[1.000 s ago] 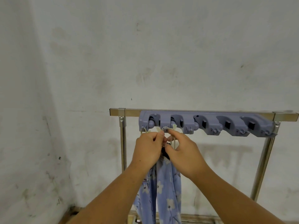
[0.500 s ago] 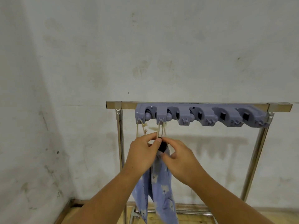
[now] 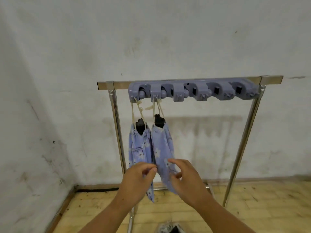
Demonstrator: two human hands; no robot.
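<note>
Soft, even, rather dim light; the rack [image 3: 188, 82] casts a faint wide shadow on the wall [image 3: 168, 39] behind. Both hands [image 3: 139, 179] are motion-blurred, and wide-angle bending curves straight lines near the edges.

No text, label or number can be read anywhere.

Soft blue-violet cloth with a print of white flowers and thin dark twigs on the left pouch [image 3: 138, 148] and on the right pouch [image 3: 162, 147]. Cream for both drawstrings [image 3: 153, 109]. Black at each pouch mouth, on the content [image 3: 140, 127]. Greyish lavender plastic for the holder rail [image 3: 191, 92]. Shiny silver for the metal rack [image 3: 105, 85]. Dirty white with grey smears on the wall [image 3: 151, 39]. Yellowish wood with dark specks on the floor [image 3: 255, 209].
</note>
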